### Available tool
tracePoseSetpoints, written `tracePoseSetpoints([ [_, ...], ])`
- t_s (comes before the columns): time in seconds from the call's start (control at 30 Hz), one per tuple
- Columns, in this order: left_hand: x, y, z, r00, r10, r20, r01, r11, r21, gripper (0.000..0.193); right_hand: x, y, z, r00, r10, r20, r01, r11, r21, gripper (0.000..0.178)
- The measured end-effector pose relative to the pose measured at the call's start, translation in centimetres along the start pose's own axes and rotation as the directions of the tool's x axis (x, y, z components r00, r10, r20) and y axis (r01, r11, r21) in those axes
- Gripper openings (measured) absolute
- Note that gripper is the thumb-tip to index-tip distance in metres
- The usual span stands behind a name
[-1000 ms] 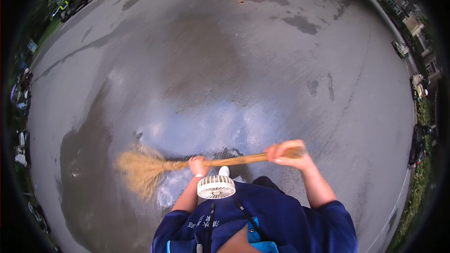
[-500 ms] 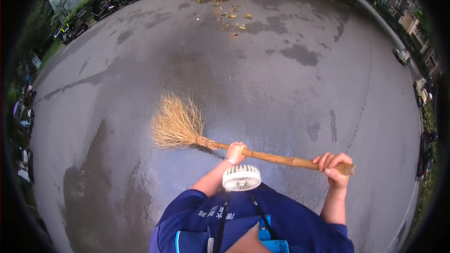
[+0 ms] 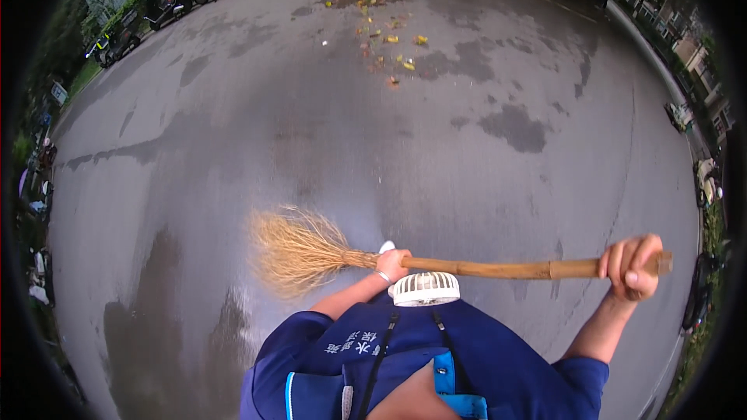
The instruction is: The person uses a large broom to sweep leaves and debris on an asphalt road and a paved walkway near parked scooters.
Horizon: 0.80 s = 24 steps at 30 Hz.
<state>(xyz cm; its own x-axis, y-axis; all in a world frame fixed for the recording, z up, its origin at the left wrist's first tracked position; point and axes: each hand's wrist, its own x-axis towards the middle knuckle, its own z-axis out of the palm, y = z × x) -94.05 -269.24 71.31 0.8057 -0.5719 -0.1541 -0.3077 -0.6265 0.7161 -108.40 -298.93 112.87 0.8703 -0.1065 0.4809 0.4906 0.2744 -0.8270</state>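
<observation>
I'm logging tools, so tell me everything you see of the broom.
The broom has a fan of thin, straw-coloured twigs, narrowing to a neck on a long, jointed tan handle that looks like bamboo. It runs nearly straight across the picture, twigs toward the left. The left hand grips it near the neck, the right hand near the other end. Whether the twigs touch the pavement is unclear.
</observation>
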Motion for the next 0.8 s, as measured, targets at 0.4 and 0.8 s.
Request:
tracePoseSetpoints([
  [0.4,50.5,0.5,-17.8,0.874,0.391,-0.287,-0.362,0.920,0.153,0.006,32.1,11.3,-12.2,0.926,-0.301,0.228,0.335,0.933,-0.129,0.023],
  [0.8,74.7,-10.6,-27.0,1.000,0.001,0.008,-0.003,0.987,0.159,0.017,64.5,30.8,-25.4,0.994,-0.022,-0.111,0.020,1.000,-0.023,0.024],
])
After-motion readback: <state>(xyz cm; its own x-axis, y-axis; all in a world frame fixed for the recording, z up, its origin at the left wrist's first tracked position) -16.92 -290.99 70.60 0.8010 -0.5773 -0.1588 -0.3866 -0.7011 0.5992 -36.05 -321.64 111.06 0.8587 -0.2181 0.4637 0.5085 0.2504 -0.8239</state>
